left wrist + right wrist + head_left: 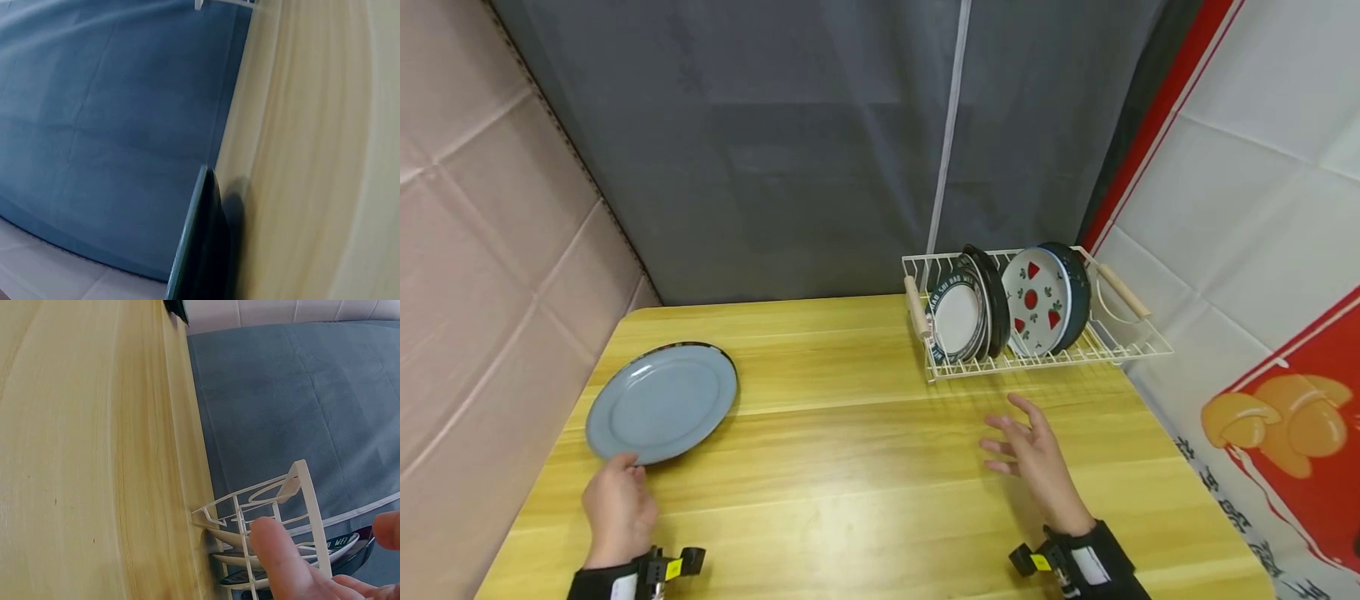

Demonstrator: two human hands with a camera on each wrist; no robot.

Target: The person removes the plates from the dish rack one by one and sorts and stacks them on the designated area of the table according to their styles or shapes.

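Black straps (1093,563) ring both wrists, well in front of the rack (1101,337). To the front left of the rack, the left hand (620,512) pinches the near rim of a blue plate (662,402); how the fingers underneath lie, I cannot tell. Just in front of the rack, the right hand (1033,461) has its fingers spread and slightly bent above the table (835,467). The blue plate is face up, well to the left of the rack. Inside the rack, dishes stand on edge: a lettered plate (957,319) and a black dish (997,308) toward its left, a red-patterned plate (1036,302) and a dark bowl (1079,300) toward its right. Behind the rack hangs a grey curtain (760,167); right of the rack is a red-and-white sheet (1247,192).
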